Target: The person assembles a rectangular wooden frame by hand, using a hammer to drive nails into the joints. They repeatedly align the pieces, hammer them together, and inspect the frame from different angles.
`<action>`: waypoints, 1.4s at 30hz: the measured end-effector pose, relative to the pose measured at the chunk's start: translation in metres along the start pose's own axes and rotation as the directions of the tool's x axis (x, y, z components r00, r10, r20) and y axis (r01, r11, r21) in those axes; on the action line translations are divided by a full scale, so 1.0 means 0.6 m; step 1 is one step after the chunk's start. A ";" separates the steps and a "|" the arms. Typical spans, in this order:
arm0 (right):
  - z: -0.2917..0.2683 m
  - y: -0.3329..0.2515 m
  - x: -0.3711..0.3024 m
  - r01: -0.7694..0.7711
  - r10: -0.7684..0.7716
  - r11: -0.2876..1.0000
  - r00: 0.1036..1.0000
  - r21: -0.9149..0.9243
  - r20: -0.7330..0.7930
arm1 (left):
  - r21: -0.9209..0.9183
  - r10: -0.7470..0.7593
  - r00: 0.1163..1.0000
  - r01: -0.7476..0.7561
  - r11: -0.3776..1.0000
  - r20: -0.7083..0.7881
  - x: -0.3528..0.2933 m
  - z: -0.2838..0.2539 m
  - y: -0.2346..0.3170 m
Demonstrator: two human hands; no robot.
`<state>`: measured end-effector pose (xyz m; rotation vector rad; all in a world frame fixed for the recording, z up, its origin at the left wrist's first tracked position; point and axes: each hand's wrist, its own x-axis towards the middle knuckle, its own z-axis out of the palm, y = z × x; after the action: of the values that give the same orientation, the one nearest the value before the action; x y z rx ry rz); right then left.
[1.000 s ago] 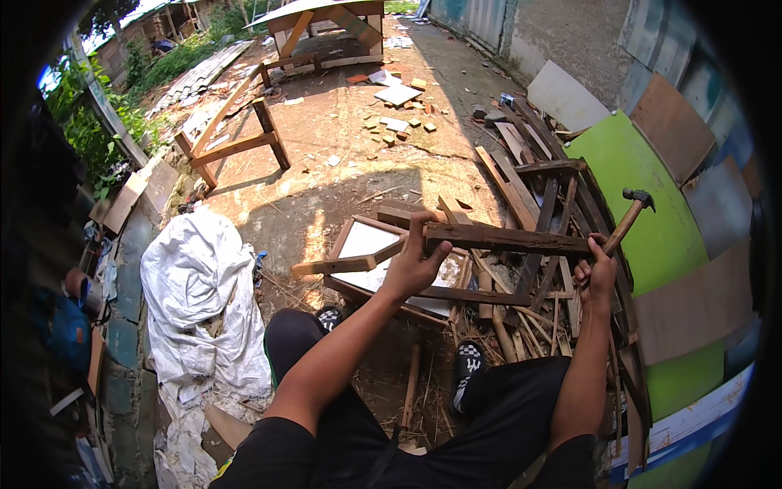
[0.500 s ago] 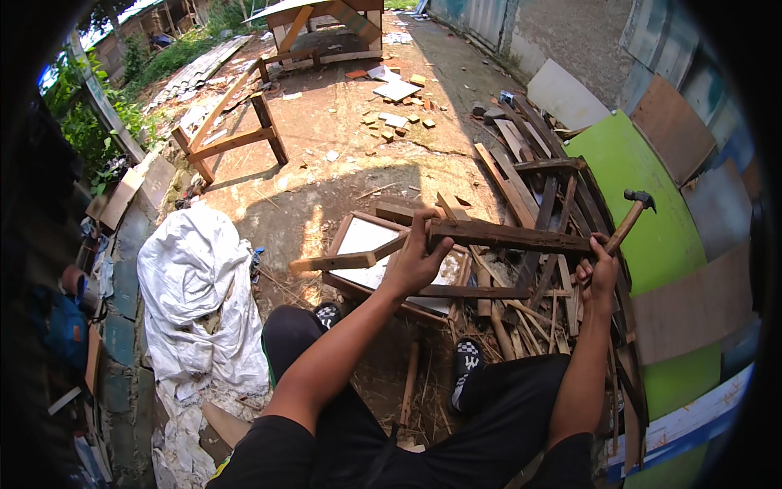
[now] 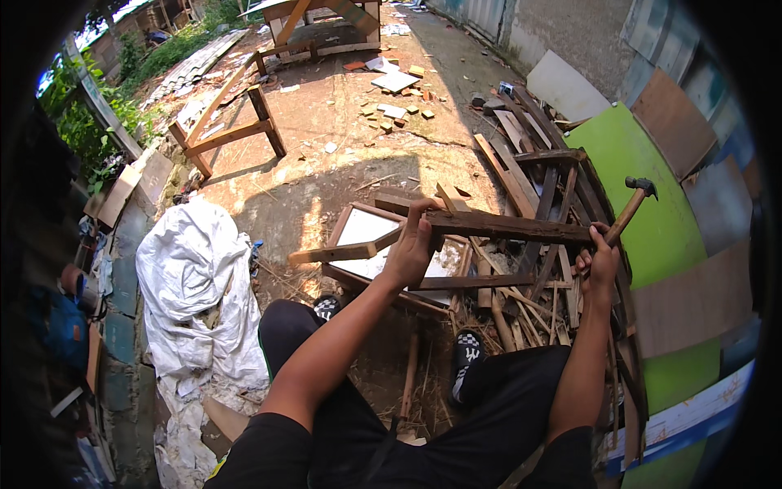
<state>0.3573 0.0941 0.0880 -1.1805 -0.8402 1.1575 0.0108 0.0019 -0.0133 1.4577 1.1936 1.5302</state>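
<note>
A dark, rough wooden beam point(image 3: 513, 227) is held up in front of me between both hands. My left hand point(image 3: 410, 253) grips its left end, where a paler wooden bar point(image 3: 334, 254) juts out to the left; whether the two are joined is hidden by the hand. My right hand point(image 3: 600, 259) is closed around the hammer point(image 3: 626, 217) and also steadies the beam's right end. The hammer's dark claw head points up and to the right. Below the beam lies a wooden-framed white panel point(image 3: 356, 228), with another wooden bar point(image 3: 476, 282) across it.
Loose timber point(image 3: 562, 196) is piled at the right beside a green board point(image 3: 652, 204). A white sack point(image 3: 191, 277) lies at the left. Farther off stand a small wooden frame point(image 3: 232, 143) and a larger wooden structure point(image 3: 326, 49), with yellow-ended blocks point(image 3: 389, 114) scattered on the ground.
The hammer head and the beam's left end have risen slightly. Both hands keep their grip, and the surroundings have shifted only a little in the view.
</note>
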 end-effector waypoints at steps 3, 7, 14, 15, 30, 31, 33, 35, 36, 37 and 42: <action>0.005 0.002 0.000 -0.010 0.010 1.000 1.000 -0.002 0.009 | 0.034 0.002 1.000 -0.002 0.999 -0.004 -0.008 -0.006 -0.003; 0.015 0.000 -0.003 -0.027 0.027 1.000 1.000 -0.005 0.012 | 0.155 0.017 1.000 -0.014 0.988 -0.013 -0.016 -0.007 -0.004; -0.001 0.007 0.012 -0.036 0.034 0.998 0.999 0.042 0.037 | 0.138 0.031 0.998 -0.023 0.990 -0.058 -0.014 0.014 0.026; 0.000 0.006 0.011 -0.045 0.044 0.998 0.998 0.045 0.038 | 0.114 0.099 0.992 -0.090 0.989 -0.076 -0.014 0.017 0.027; -0.017 0.006 0.018 -0.050 0.050 0.999 0.998 0.021 0.028 | 0.023 0.068 0.997 -0.068 0.997 -0.033 -0.007 0.020 0.055; -0.021 0.008 0.020 -0.050 0.050 0.998 0.998 0.024 0.029 | 0.049 0.047 0.998 -0.046 0.998 -0.029 -0.008 0.020 0.059; -0.025 0.012 0.025 -0.052 0.051 0.998 0.998 0.032 0.034 | 0.103 0.004 1.000 -0.002 0.995 -0.024 -0.009 0.018 0.064; -0.024 0.011 0.027 -0.048 0.047 0.998 0.998 0.035 0.032 | 0.089 -0.011 1.000 0.012 0.996 -0.005 -0.008 0.015 0.066; -0.024 0.011 0.025 -0.049 0.048 0.998 0.998 0.035 0.029 | 0.081 -0.022 1.000 0.022 0.996 0.006 -0.009 0.015 0.067; -0.025 0.010 0.025 -0.058 0.056 0.998 0.998 0.041 0.034 | 0.104 -0.014 1.000 0.014 0.994 -0.001 -0.011 0.015 0.067; -0.023 0.007 0.024 -0.082 0.080 0.996 0.996 0.035 0.042 | 0.170 0.027 0.999 -0.022 0.985 -0.023 -0.011 0.015 0.067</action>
<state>0.3725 0.1044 0.0797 -1.1738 -0.8043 1.2616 0.0249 -0.0164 0.0218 1.5718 1.3534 1.4978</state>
